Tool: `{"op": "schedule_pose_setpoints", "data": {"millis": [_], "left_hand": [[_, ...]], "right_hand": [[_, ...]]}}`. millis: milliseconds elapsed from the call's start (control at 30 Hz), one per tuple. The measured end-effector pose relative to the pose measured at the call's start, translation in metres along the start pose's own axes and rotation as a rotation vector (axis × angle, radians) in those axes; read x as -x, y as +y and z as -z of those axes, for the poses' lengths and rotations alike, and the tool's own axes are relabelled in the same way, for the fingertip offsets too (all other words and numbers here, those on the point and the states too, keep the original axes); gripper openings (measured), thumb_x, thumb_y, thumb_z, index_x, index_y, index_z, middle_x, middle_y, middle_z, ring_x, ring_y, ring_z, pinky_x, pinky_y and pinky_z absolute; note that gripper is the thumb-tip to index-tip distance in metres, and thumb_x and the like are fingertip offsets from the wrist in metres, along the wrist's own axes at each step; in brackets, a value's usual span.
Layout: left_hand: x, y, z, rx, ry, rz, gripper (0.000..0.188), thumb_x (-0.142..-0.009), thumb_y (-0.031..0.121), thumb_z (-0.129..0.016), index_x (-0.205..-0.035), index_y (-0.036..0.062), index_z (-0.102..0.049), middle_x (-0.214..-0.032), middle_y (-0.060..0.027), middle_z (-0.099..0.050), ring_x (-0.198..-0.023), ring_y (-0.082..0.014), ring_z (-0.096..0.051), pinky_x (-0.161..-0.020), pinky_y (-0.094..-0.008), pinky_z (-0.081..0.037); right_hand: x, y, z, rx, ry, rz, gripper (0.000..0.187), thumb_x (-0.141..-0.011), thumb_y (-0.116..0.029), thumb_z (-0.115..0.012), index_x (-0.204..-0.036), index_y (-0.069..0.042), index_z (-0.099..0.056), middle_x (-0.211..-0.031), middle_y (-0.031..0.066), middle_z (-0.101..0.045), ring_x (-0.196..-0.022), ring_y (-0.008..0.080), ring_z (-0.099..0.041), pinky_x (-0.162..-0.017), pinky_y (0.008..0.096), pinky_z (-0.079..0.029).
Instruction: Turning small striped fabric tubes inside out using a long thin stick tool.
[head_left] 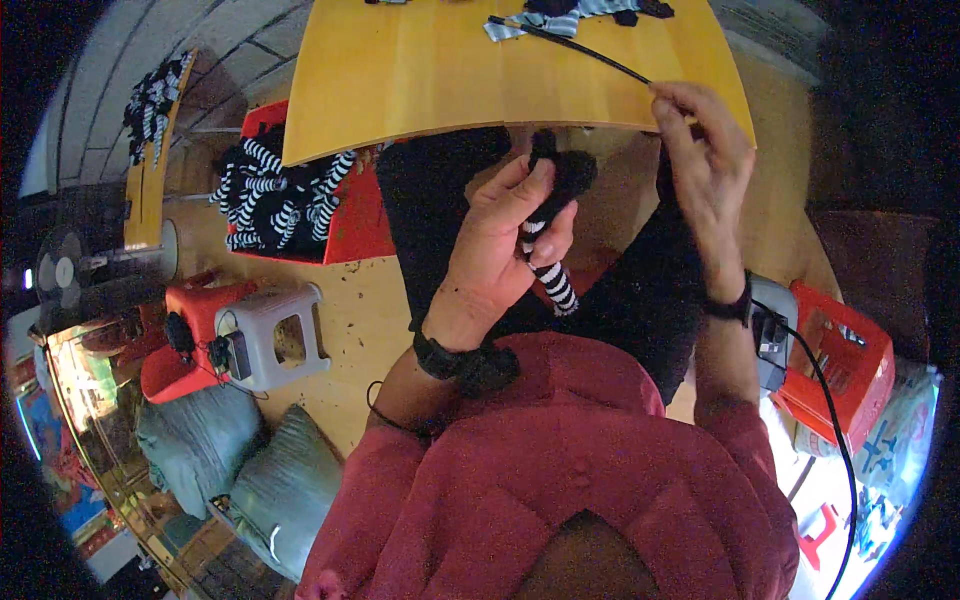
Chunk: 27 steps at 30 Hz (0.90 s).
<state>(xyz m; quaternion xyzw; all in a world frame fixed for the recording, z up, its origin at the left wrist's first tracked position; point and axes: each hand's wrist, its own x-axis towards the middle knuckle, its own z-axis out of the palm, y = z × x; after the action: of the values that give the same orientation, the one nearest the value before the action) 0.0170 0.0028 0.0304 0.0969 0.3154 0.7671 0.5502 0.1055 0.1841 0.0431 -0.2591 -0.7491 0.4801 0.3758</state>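
**A:** ok so in the head view, what did the left hand have going on?

**B:** Fingers were curled in with the thumb over the top, pretty much closed around a striped knit piece. The black-and-white tube hung out below the fingers, toward the person's lap, and a bunched black part poked out just past the fingertips. Couldn't tell what the fabric was doing inside the grip, the hand covered it.

**A:** And the right hand?

**B:** Off to the right and a bit higher, well apart from the left fingers. Thumb and forefinger were pinched on the near end of a thin black rod, the other fingers loosely bent. The rod slanted up and left from that pinch, over the yellow table, its far end overlapping some pale blue fabric. Couldn't tell if those two touched.

**A:** Anything else around?

**B:** Yeah, left of the left fingers sat a red bin with a heap of similar striped pieces in it. Further down-left of those fingers was a grey stool, and below the right fingers, way over by the right side, a red stool.
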Motion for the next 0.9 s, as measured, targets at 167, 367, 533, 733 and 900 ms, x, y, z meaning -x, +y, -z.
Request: {"op": "schedule_pose_setpoints", "data": {"millis": [167, 367, 533, 733, 900], "left_hand": [[-0.003, 0.01, -0.01, 0.204, 0.093, 0.002, 0.023, -0.093, 0.025, -0.047, -0.104, 0.0052, -0.051, -0.071, -0.0072, -0.052, -0.051, -0.0134, -0.042, -0.045, -0.0252, -0.031], [-0.006, 0.028, 0.013, 0.262, 0.016, -0.158, 0.023, -0.09, 0.016, -0.049, -0.109, 0.0027, -0.05, -0.084, -0.0084, -0.053, -0.068, -0.0173, -0.049, -0.058, -0.0303, -0.039], [0.002, 0.051, 0.014, 0.409, 0.055, -0.338, 0.03, -0.094, 0.031, -0.046, -0.114, 0.009, -0.052, -0.086, -0.0059, -0.05, -0.074, -0.0151, -0.046, -0.064, -0.0309, -0.039], [0.007, 0.076, 0.031, 0.575, 0.11, -0.467, 0.031, -0.094, 0.031, -0.047, -0.112, 0.0054, -0.052, -0.075, -0.0022, -0.045, -0.051, -0.006, -0.038, -0.047, -0.0204, -0.035], [0.003, 0.087, 0.023, 0.673, 0.069, -0.479, 0.033, -0.093, 0.031, -0.047, -0.106, 0.0007, -0.052, -0.073, -0.0032, -0.046, -0.047, -0.0057, -0.036, -0.044, -0.02, -0.034]], "right_hand": [[-0.043, 0.056, 0.001, 0.795, -0.12, 0.466, 0.018, -0.075, -0.011, -0.06, -0.092, -0.006, -0.064, -0.088, 0.0132, -0.061, -0.084, 0.0335, -0.057, -0.073, 0.0397, -0.047], [-0.039, 0.071, -0.003, 0.738, -0.072, 0.529, 0.017, -0.08, -0.017, -0.06, -0.094, -0.008, -0.062, -0.082, 0.0147, -0.06, -0.078, 0.035, -0.057, -0.068, 0.0403, -0.046], [0.02, 0.016, 0.019, 0.33, -0.22, -0.105, 0.018, -0.088, -0.019, -0.054, -0.095, -0.003, -0.06, -0.078, 0.0068, -0.06, -0.07, 0.0171, -0.057, -0.062, 0.0312, -0.044], [0.122, -0.018, 0.053, 0.139, -0.236, -0.384, 0.019, -0.085, -0.016, -0.059, -0.097, -0.002, -0.066, -0.092, 0.0055, -0.065, -0.083, 0.0132, -0.057, -0.077, 0.026, -0.044], [0.163, -0.017, 0.078, 0.104, -0.19, -0.289, 0.017, -0.079, -0.011, -0.065, -0.093, -0.002, -0.067, -0.089, 0.0083, -0.067, -0.082, 0.0157, -0.06, -0.076, 0.028, -0.046]]}}
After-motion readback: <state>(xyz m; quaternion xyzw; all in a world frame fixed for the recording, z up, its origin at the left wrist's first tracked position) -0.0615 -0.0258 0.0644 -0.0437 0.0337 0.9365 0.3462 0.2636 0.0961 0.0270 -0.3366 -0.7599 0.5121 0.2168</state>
